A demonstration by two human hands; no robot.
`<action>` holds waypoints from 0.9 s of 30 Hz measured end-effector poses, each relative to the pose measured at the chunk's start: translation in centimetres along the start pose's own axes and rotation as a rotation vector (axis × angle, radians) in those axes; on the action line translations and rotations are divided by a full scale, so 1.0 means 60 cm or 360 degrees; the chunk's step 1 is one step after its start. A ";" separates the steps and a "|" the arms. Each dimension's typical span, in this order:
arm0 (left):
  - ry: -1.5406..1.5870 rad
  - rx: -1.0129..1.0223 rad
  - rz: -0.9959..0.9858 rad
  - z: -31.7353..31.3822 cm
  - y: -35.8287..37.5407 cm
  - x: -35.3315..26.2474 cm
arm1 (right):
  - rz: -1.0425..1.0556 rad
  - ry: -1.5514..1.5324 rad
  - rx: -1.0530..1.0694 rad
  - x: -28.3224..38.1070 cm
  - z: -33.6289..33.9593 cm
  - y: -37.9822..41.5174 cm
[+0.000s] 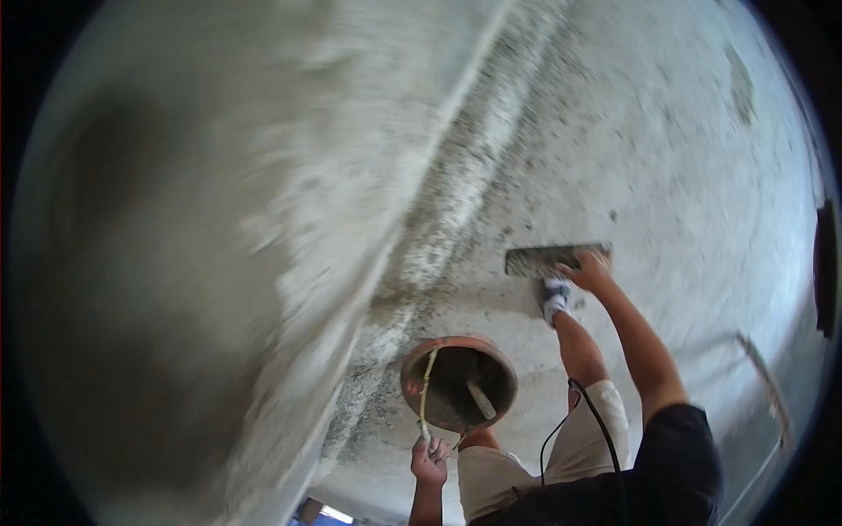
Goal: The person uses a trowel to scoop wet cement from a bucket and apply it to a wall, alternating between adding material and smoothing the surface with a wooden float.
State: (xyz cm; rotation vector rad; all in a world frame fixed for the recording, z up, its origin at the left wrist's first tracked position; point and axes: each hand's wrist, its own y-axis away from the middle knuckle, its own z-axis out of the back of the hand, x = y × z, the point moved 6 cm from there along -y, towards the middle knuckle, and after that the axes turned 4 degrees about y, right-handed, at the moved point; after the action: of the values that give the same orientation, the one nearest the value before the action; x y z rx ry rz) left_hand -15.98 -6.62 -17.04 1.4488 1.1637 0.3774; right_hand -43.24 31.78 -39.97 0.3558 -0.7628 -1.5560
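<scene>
My left hand (pixel 430 458) is closed around the end of a yellowish rope handle (pixel 426 394) of a round bucket (pixel 511 373). The bucket has a reddish rim and tips its dark inside toward the camera. A pale, stick-like piece (pixel 481 401) lies inside it. My right hand (pixel 589 270) is stretched forward, its fingers wrapped round the back of a long grey plastering trowel (pixel 531 261). In this view the trowel overlaps the floor just ahead of my shoe (pixel 555 298).
A rough grey wall (pixel 333 175) rises on the left, blurred at its near side. Along its foot runs a strip of pale crumbs and debris (pixel 456 210). The grey floor (pixel 675 193) has dark specks. At right lies a thin, curved length (pixel 767 381). A black cable (pixel 601 421) hangs before my body.
</scene>
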 end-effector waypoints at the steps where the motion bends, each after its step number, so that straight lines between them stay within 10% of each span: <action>1: -0.0045 0.0160 0.0125 -0.010 0.015 0.000 | -0.0020 -0.0069 -0.0047 0.022 0.036 0.026; 16: -0.0145 0.0284 -0.0238 0.015 0.082 -0.082 | 0.1843 -0.0143 -0.1690 0.618 0.606 0.338; 27: -0.0015 -0.0179 -0.0234 0.160 0.077 -0.081 | 0.1786 -0.0209 -0.1450 0.705 0.430 0.216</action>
State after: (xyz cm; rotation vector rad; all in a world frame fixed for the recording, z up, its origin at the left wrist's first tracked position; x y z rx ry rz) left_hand -8.67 -15.11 -13.66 1.2582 1.2144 0.3280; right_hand -56.09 -2.15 -3.80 -0.7527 -0.1755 -0.6953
